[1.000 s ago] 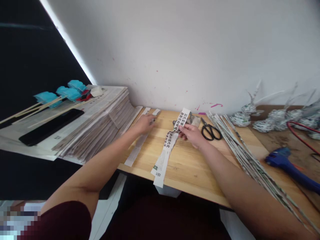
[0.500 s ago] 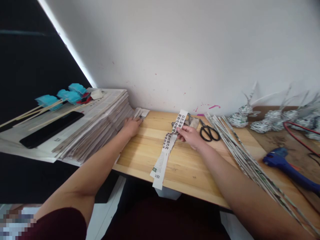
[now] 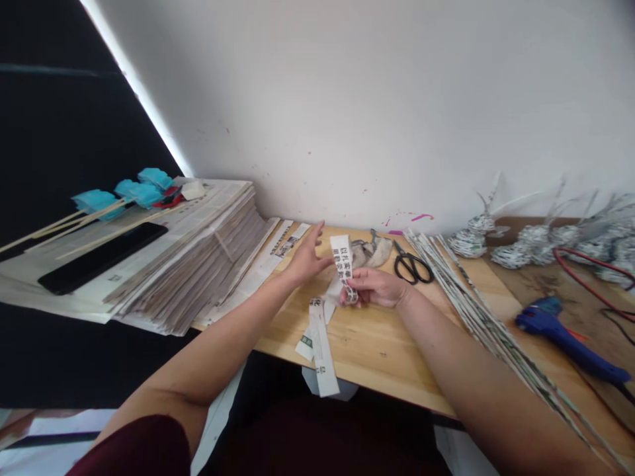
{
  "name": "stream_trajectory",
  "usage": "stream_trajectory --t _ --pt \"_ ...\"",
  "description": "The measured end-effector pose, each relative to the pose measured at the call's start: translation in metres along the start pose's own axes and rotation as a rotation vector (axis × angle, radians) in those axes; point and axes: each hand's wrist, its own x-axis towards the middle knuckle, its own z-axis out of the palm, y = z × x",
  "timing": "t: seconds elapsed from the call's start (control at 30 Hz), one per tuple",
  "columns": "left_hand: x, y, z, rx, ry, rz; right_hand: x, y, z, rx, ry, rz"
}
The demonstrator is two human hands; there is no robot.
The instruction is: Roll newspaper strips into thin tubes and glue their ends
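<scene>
My right hand pinches a newspaper strip over the middle of the wooden table. The strip bends at my fingers, and printed characters run along it. Its lower length hangs toward the table's front edge, with another paper piece partly under it. My left hand hovers just left of the strip's top, fingers apart, holding nothing. Behind the right hand lie a greyish-beige cloth-like bundle and black-handled scissors.
A tall newspaper stack stands left, bearing a black phone and blue pieces on sticks. Loose strips lie beside it. On the right are rolled paper sticks, a blue glue gun and woven paper shapes.
My left hand has lifted from the strips beside the stack and moved right, toward the strip. My right hand has come slightly nearer, and the strip now bends more at its fingers.
</scene>
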Motion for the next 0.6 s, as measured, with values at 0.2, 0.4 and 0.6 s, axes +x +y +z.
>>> stream_trajectory --t 0.2,0.4,0.6 --pt "-0.007 0.032 -0.011 0.13 -0.04 0.363 -0.003 0.001 0.005 -0.054 -0.129 0.097" --pt "-0.063 0.057 -0.032 0.116 -0.376 0.078 0.008 0.003 -0.009 -0.205 0.353 -0.099" --pt "-0.125 0.081 -0.066 0.027 -0.788 -0.181 0.014 0.009 -0.025 -1.24 0.86 -0.259"
